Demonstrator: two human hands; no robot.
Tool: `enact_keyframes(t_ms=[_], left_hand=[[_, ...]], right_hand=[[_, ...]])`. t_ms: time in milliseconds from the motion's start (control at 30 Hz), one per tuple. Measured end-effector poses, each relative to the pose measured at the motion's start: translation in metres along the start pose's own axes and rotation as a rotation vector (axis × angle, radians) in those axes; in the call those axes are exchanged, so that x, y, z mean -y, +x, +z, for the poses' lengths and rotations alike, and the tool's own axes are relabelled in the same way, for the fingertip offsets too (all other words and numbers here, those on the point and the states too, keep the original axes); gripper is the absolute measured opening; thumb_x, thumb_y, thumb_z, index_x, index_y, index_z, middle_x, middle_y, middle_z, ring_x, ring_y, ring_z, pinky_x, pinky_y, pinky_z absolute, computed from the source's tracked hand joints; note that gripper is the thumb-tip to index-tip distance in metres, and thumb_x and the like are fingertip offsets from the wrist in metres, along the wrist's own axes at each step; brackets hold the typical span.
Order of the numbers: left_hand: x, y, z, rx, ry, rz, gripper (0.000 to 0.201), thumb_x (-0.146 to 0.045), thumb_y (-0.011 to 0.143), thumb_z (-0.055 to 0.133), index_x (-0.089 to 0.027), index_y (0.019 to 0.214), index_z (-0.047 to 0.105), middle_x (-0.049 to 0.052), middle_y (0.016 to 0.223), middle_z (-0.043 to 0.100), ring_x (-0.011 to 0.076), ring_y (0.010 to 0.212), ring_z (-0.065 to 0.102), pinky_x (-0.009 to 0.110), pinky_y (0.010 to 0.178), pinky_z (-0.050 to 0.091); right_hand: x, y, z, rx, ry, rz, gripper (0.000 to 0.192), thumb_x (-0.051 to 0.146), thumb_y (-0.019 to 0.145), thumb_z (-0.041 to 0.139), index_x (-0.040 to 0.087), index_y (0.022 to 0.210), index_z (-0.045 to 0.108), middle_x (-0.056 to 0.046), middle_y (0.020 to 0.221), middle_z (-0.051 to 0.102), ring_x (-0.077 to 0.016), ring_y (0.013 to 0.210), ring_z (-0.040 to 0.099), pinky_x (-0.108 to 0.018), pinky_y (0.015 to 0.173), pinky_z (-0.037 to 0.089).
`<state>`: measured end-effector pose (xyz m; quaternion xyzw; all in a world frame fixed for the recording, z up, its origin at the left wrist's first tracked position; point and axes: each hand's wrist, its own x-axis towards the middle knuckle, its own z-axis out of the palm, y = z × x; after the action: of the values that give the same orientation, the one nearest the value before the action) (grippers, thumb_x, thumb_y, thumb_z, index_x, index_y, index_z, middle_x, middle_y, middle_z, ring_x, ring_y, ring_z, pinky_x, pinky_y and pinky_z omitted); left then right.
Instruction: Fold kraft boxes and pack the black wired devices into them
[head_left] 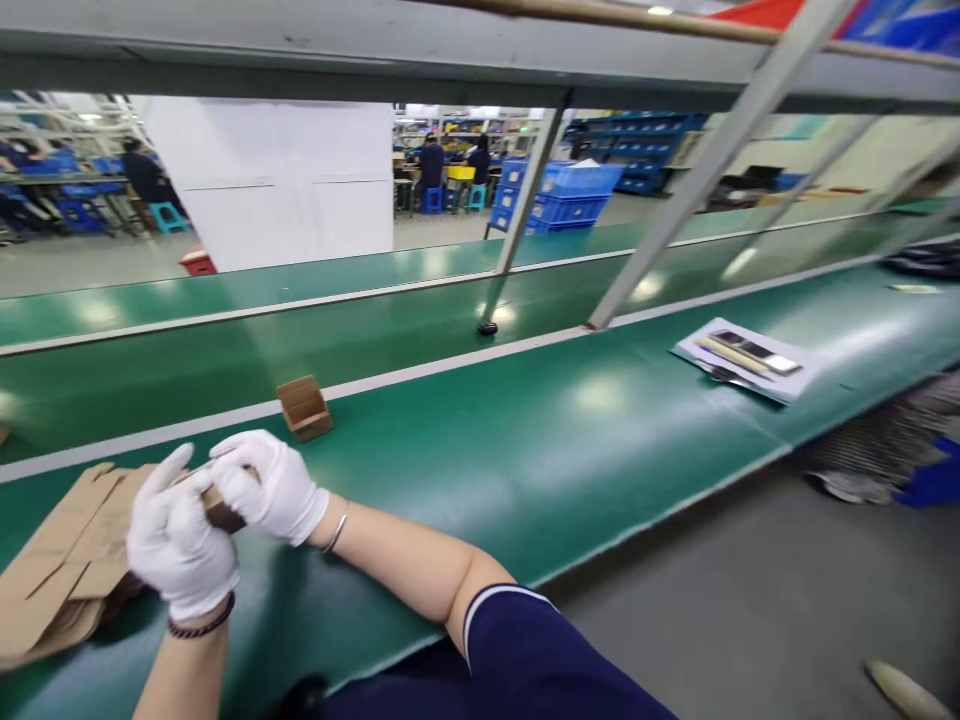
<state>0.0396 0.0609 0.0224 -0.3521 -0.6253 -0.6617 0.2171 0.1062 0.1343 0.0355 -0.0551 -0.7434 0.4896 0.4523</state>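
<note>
A: Since only the head view is supplied, what is gripped?

B: A small brown cardboard piece (223, 503) is clamped between both gloved hands, above the near edge of the green desk (562, 440). The left hand (180, 545) is closed under it, thumb raised; the right hand (266, 485) is closed over its top.

A: Step in hand?

B: Judged as folding or pressing the piece into shape, mid-way. A firm squeeze along the creases seems called for next, with both grips kept on.

A: Surroundings?

B: Flat cardboard blanks (64, 560) are stacked at the left, touching the left hand's side. A small folded box (305, 407) is set just beyond the hands, apart from them. A packet of flat parts (746, 358) is lying well apart to the right.

A: Room?

B: Open desk is seen to the right; the desk edge runs close under the forearms.
</note>
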Motion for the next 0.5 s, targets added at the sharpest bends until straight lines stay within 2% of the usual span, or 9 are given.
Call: enact_keyframes(t_ms=[67, 167, 233, 300, 333, 367, 400, 467, 500], left_hand=[[0.000, 0.000, -0.002, -0.064, -0.005, 0.090, 0.028, -0.035, 0.091, 0.051, -0.019, 0.070, 0.062, 0.009, 0.100, 0.073, 0.0284, 0.101, 0.070, 0.048, 0.095, 0.052], [-0.006, 0.003, -0.011, 0.089, 0.028, 0.172, 0.033, -0.043, 0.095, 0.051, -0.018, 0.078, 0.065, 0.011, 0.109, 0.072, 0.0260, 0.106, 0.069, 0.045, 0.099, 0.052], [-0.008, 0.004, -0.015, 0.186, 0.095, 0.215, 0.042, -0.057, 0.089, 0.060, -0.019, 0.106, 0.065, 0.016, 0.132, 0.062, 0.0293, 0.122, 0.062, 0.047, 0.104, 0.050], [-0.005, 0.006, -0.017, 0.172, 0.188, 0.248, 0.075, -0.067, 0.082, 0.065, -0.021, 0.137, 0.047, 0.021, 0.148, 0.047, 0.0312, 0.128, 0.057, 0.047, 0.104, 0.051], [-0.002, 0.006, -0.017, 0.127, 0.236, 0.253, 0.086, -0.069, 0.081, 0.064, -0.022, 0.147, 0.035, 0.023, 0.152, 0.041, 0.0311, 0.128, 0.057, 0.046, 0.104, 0.051], [0.001, 0.007, -0.017, 0.070, 0.278, 0.251, 0.092, -0.069, 0.082, 0.062, -0.023, 0.152, 0.025, 0.024, 0.154, 0.036, 0.0306, 0.127, 0.058, 0.046, 0.104, 0.051], [0.004, 0.007, -0.017, 0.011, 0.310, 0.245, 0.094, -0.069, 0.084, 0.059, -0.025, 0.155, 0.016, 0.025, 0.156, 0.032, 0.0301, 0.125, 0.059, 0.046, 0.104, 0.051], [0.009, 0.006, -0.016, -0.060, 0.321, 0.219, 0.092, -0.066, 0.089, 0.054, -0.026, 0.158, 0.007, 0.025, 0.157, 0.030, 0.0297, 0.126, 0.059, 0.046, 0.106, 0.050], [0.011, 0.004, -0.016, -0.059, 0.302, 0.204, 0.089, -0.064, 0.091, 0.051, -0.026, 0.158, 0.006, 0.024, 0.156, 0.033, 0.0298, 0.129, 0.057, 0.046, 0.107, 0.049]], right_hand=[[0.001, -0.002, -0.001, -0.007, -0.001, -0.008, 0.028, 0.045, 0.092, 0.050, 0.025, 0.078, 0.062, -0.007, 0.107, 0.071, -0.0189, 0.106, 0.065, -0.032, 0.099, 0.051], [0.001, -0.003, -0.004, -0.051, 0.046, -0.070, 0.030, 0.047, 0.093, 0.049, 0.024, 0.079, 0.062, -0.008, 0.104, 0.070, -0.0192, 0.102, 0.065, -0.034, 0.097, 0.051], [-0.003, -0.001, -0.006, -0.192, 0.141, -0.037, 0.030, 0.050, 0.094, 0.049, 0.024, 0.090, 0.063, -0.008, 0.110, 0.068, -0.0193, 0.106, 0.064, -0.036, 0.100, 0.049], [-0.012, 0.004, -0.005, -0.367, 0.267, 0.118, 0.038, 0.057, 0.094, 0.048, 0.024, 0.108, 0.061, -0.009, 0.121, 0.064, -0.0202, 0.114, 0.061, -0.038, 0.099, 0.049], [-0.016, 0.007, -0.002, -0.406, 0.335, 0.236, 0.045, 0.062, 0.093, 0.046, 0.025, 0.114, 0.058, -0.009, 0.125, 0.062, -0.0211, 0.117, 0.061, -0.038, 0.095, 0.052], [-0.019, 0.009, 0.000, -0.381, 0.408, 0.364, 0.052, 0.068, 0.092, 0.042, 0.025, 0.118, 0.057, -0.010, 0.126, 0.062, -0.0221, 0.116, 0.061, -0.037, 0.088, 0.054], [-0.020, 0.011, 0.004, -0.291, 0.484, 0.486, 0.059, 0.073, 0.091, 0.037, 0.024, 0.118, 0.057, -0.010, 0.125, 0.062, -0.0228, 0.114, 0.063, -0.035, 0.080, 0.056], [-0.019, 0.010, 0.010, 0.008, 0.629, 0.633, 0.069, 0.078, 0.090, 0.029, 0.023, 0.119, 0.059, -0.011, 0.119, 0.066, -0.0230, 0.102, 0.067, -0.031, 0.064, 0.055], [-0.017, 0.008, 0.012, 0.140, 0.687, 0.643, 0.071, 0.079, 0.089, 0.031, 0.023, 0.121, 0.060, -0.012, 0.117, 0.067, -0.0219, 0.095, 0.067, -0.029, 0.059, 0.053]])
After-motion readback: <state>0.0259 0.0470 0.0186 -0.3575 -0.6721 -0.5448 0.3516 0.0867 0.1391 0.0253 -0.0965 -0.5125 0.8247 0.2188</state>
